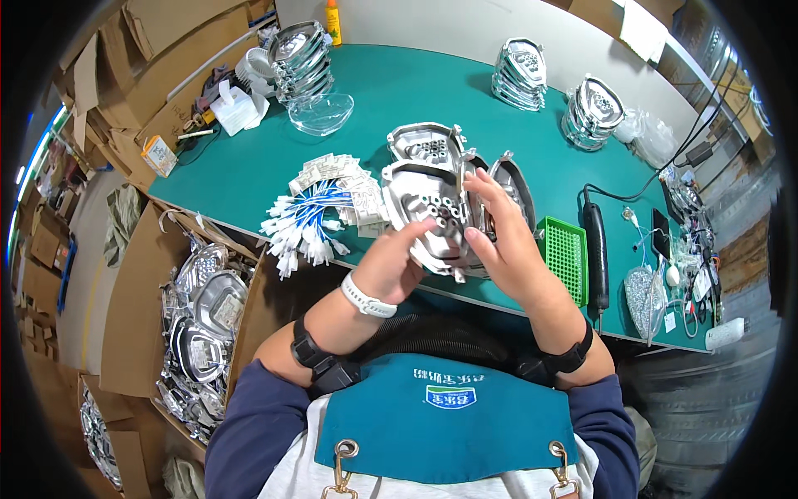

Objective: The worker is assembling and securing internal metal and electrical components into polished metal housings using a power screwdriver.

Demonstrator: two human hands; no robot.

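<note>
A shiny silver lamp reflector housing (416, 185), with a cluster of round holes in its face, lies tilted at the table's front edge. My left hand (389, 259) is closed at its lower left side, one digit pressed to the face near the holes; its other fingers are curled and partly hidden. Along the right side, my right hand (509, 249) has its fingers stretched and apart, thumb and fingertips close to the rim. Another silver housing (426, 143) sits just behind, and one more (511, 183) is partly covered by my right hand.
Blue-and-white wired connectors (312, 212) lie bundled to the left. A green basket (564, 258) and a black corded tool (595, 249) are at right. Stacked housings (519, 75) stand toward the back of the green table (407, 79). A cardboard box (133, 308) of silver parts stands left.
</note>
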